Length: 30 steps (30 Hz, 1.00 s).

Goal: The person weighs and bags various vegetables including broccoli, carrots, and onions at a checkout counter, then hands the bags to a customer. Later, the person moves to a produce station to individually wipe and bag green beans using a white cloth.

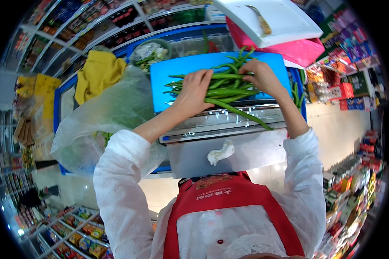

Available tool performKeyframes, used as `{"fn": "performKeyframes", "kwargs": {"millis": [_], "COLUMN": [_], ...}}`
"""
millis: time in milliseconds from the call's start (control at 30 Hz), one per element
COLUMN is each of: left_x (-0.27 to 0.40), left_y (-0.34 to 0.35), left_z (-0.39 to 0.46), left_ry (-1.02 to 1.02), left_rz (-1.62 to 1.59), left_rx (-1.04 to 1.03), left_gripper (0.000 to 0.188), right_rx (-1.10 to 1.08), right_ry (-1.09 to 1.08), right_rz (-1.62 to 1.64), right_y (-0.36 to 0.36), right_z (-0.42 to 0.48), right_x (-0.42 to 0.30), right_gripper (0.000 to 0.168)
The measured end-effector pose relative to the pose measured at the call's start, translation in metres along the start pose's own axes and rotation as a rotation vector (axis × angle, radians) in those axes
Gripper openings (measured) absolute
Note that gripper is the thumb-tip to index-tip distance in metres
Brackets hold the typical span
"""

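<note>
Long green chili peppers lie in a loose pile on a blue board or tray in front of me. My left hand rests over the left part of the pile, its fingers pressing on several peppers and its thumb at a pepper that slants down past the board's near edge. At the pile's upper right, my right hand has its fingers bent around pepper ends; which ones it grips is partly hidden. Nearer to me, a crumpled white cloth or tissue lies on a grey surface.
At left are a translucent plastic bag with green contents and a yellow cloth. A bowl of scraps stands behind. A white foam lid bearing a knife sits back right, above pink plastic. More peppers lie right.
</note>
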<state>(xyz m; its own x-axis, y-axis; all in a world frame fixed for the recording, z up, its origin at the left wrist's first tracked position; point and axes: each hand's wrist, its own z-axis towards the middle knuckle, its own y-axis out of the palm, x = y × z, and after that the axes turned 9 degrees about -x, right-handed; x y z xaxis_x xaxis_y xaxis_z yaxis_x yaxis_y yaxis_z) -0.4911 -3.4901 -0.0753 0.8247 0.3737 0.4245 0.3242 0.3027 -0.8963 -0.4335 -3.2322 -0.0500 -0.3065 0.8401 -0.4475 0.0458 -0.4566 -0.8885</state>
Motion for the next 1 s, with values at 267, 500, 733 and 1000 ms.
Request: {"fn": "performKeyframes", "kwargs": {"millis": [267,500,733,1000], "left_x": [0.003,-0.003,-0.002,-0.003], "left_y": [-0.005,-0.005,-0.007,-0.004], "left_z": [-0.001,0.007,0.01,0.005], "left_ry": [0.02,-0.006,-0.015,0.007], "left_rz": [0.099,0.121,0.119,0.142], "left_rx": [-0.034,-0.087,-0.135,-0.032], "left_gripper": [0.093,0.088,0.087,0.099], "right_rx": [0.102,0.123,0.193,0.135], "right_ry": [0.016,-0.007,-0.051,-0.092], "right_rz": [-0.203,-0.141,-0.208,-0.198], "right_y": [0.0,-0.001,0.006,0.015], "right_z": [0.006,0.002,-0.009,-0.024], "right_x": [-0.016,-0.016,-0.032,-0.078], "right_gripper": [0.024,0.027,0.03,0.041]}}
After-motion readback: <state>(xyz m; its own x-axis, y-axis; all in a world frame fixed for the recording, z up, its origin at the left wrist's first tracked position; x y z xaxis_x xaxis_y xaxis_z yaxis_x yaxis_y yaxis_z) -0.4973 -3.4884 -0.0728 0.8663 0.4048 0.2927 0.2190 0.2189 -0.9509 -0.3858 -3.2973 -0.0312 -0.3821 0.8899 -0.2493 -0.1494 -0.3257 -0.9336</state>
